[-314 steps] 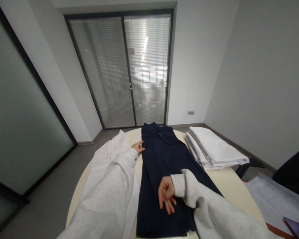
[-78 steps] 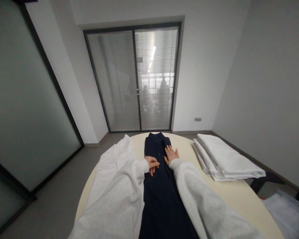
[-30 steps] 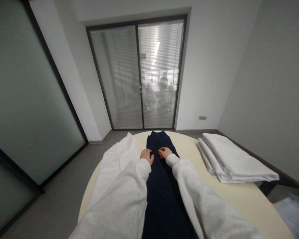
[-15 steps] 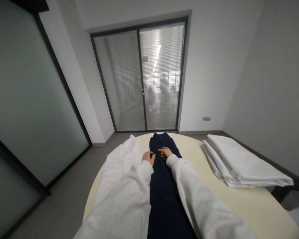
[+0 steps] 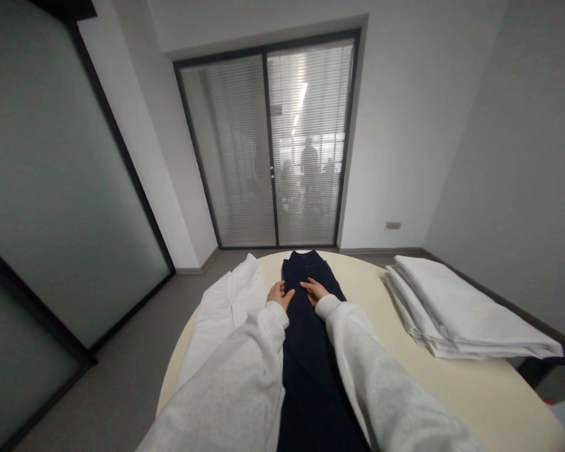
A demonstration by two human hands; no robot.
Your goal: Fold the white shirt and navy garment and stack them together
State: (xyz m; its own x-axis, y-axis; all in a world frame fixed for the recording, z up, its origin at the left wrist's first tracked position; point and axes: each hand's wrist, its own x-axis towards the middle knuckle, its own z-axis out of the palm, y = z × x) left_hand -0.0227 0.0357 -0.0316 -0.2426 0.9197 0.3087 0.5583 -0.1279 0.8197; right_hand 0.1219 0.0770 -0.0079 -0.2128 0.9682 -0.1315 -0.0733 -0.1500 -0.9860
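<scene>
A navy garment (image 5: 306, 364) lies lengthwise on the table in a long, narrow fold, with a shaped, collar-like end at the far side. On its left edge rests my left hand (image 5: 279, 294), thumb apart from the fingers. My right hand (image 5: 315, 290) is over the right part of the same cloth, its thumb and forefinger apart. Neither hand visibly grips the fabric. To the left is a white garment (image 5: 221, 304) with a seam down its front, partly covered by my left sleeve.
A stack of folded white cloth (image 5: 461, 307) sits on the right side of the round cream table (image 5: 367, 276). Beyond the table stands a glazed door (image 5: 306, 226) with blinds, and blurred people show through it. A frosted glass panel (image 5: 66, 188) is at the left.
The fingers of both hands have spread a little over the navy garment. Both hands remain at nearly the same spot, and the view has shifted slightly.
</scene>
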